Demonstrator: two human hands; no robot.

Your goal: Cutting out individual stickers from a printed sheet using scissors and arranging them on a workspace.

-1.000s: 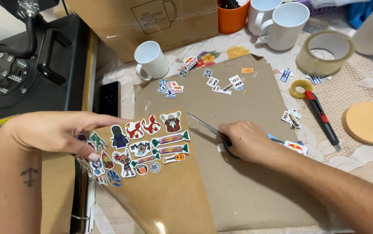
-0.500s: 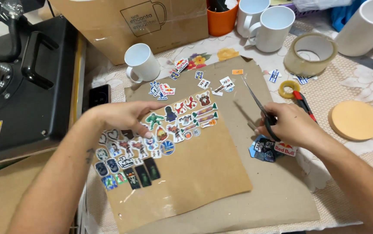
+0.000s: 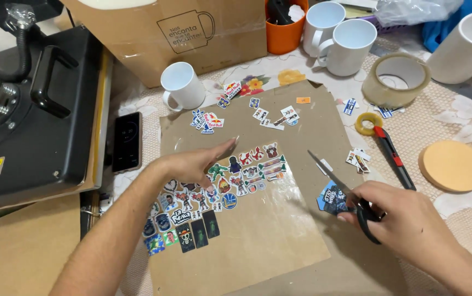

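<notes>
My left hand lies flat, fingers together, on a clear sheet of colourful stickers that rests on brown kraft paper. My right hand grips black-handled scissors, blades pointing up-left, just right of the sheet. A dark blue cut sticker lies under the scissors beside that hand. Loose cut stickers are scattered at the far end of the paper.
A black heat press stands at left, a phone beside it. White mugs, a cardboard box, tape rolls, a red utility knife and a round cork coaster surround the paper.
The view has shifted. My left hand slid the sticker sheet a little and now lies flat on it; my right hand with the scissors drew back toward the lower right.
</notes>
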